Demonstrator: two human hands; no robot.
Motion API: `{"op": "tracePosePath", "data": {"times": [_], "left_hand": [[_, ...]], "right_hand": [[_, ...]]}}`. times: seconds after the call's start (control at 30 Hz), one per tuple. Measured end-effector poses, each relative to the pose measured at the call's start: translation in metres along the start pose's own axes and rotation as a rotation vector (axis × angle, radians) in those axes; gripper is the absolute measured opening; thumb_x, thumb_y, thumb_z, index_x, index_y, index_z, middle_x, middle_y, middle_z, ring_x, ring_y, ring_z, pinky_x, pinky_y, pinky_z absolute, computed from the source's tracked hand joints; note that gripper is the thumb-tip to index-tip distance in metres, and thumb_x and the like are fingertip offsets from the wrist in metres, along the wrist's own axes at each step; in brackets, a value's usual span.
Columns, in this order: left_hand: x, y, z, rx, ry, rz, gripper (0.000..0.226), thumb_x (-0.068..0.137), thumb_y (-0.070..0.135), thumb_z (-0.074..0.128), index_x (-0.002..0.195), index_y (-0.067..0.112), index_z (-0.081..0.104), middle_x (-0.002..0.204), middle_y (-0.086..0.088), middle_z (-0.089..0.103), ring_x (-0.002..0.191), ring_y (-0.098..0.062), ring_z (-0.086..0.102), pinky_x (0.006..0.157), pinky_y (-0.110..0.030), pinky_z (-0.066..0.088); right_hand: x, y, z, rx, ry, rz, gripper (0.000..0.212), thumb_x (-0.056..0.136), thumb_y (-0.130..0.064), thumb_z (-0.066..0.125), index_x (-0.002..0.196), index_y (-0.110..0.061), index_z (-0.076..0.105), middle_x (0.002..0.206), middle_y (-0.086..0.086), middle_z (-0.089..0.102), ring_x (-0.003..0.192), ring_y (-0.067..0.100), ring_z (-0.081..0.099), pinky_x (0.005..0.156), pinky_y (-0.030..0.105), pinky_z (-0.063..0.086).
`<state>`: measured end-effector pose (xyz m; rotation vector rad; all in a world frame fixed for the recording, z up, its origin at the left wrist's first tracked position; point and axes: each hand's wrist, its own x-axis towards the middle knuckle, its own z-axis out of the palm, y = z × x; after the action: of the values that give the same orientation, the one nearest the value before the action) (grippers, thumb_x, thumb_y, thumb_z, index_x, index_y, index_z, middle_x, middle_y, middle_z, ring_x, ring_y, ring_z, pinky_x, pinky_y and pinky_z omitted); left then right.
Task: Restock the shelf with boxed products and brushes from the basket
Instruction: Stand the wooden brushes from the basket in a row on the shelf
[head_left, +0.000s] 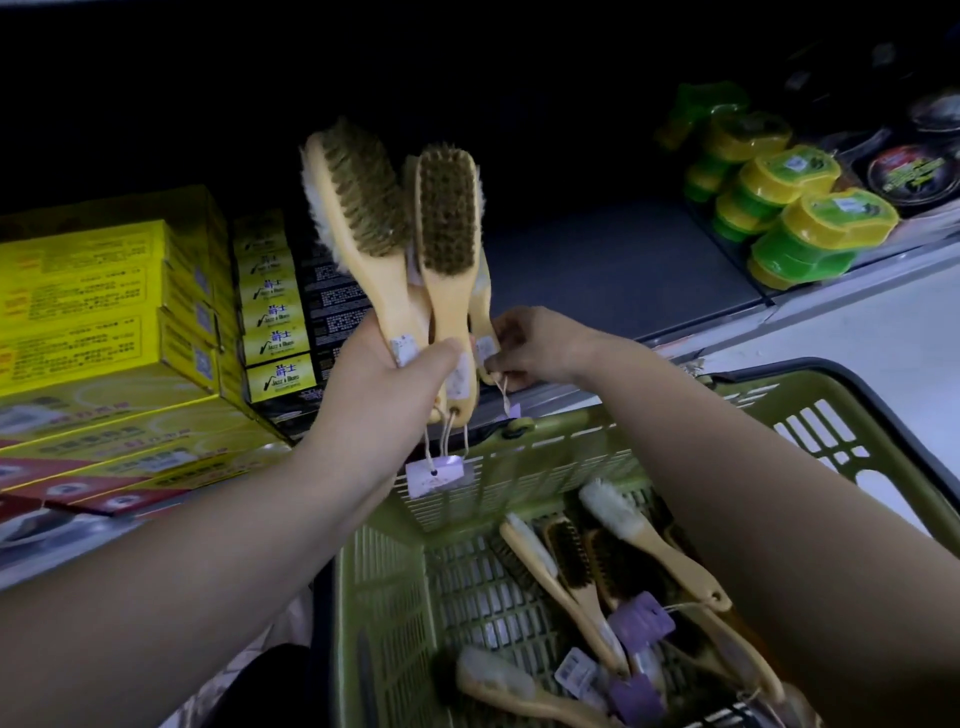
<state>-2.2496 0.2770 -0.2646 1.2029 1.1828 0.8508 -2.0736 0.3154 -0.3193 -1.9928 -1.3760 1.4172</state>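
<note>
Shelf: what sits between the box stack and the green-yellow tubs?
Head view: only bare grey shelf between boxes and tubs; brushes gripped in the left hand overlap its left end.

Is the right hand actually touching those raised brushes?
Touching. Head view: the right hand pinches the handle end of the rightmost brush among the left hand's brushes.

I have one head view, facing forward and down. The left hand (400, 374) and right hand (535, 345) are close below it, with the shelf (597, 270) just beyond.
</note>
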Motion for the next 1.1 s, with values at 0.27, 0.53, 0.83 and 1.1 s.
{"op": "tracePosePath", "data": {"times": [0.27,0.53,0.83,1.1], "left_hand": [[0.004,0.004,0.006,-0.031,-0.044,-0.011,0.013,0.087,0.010,0.059,0.098,0.018,0.062,0.070,0.016,0.071,0.059,0.005,0.065,0.041,-0.009,0.043],[0.000,0.005,0.008,-0.015,-0.082,-0.032,0.013,0.084,0.020,0.065,0.098,0.021,0.064,0.080,0.008,0.073,0.069,-0.003,0.067,0.059,-0.023,0.050],[0.006,0.023,0.023,-0.200,-0.128,-0.150,0.021,0.088,0.022,0.061,0.108,0.015,0.059,0.095,-0.006,0.070,0.083,-0.020,0.064,0.088,-0.045,0.048],[0.004,0.023,0.008,-0.305,-0.021,-0.222,0.008,0.087,0.019,0.062,0.080,0.016,0.060,0.052,0.007,0.059,0.048,-0.007,0.056,0.051,-0.020,0.050]], "right_hand": [[-0.011,0.002,-0.006,-0.396,0.076,-0.067,0.031,0.075,-0.032,0.076,0.094,-0.009,0.066,0.091,0.008,0.067,0.082,0.020,0.059,0.074,0.032,0.047],[-0.078,-0.027,-0.008,0.332,0.087,-0.221,0.041,0.096,-0.039,0.044,0.081,-0.010,0.069,0.073,0.009,0.070,0.065,0.016,0.065,0.063,0.024,0.055],[-0.101,-0.023,-0.017,0.542,-0.117,-0.239,0.013,0.091,-0.005,0.052,0.099,-0.011,0.059,0.085,0.005,0.069,0.072,0.014,0.067,0.069,0.024,0.057],[-0.088,-0.006,-0.058,0.606,-0.054,-0.179,0.017,0.097,-0.014,0.040,0.100,-0.010,0.056,0.077,0.002,0.070,0.053,0.008,0.055,0.054,0.022,0.041]]}}
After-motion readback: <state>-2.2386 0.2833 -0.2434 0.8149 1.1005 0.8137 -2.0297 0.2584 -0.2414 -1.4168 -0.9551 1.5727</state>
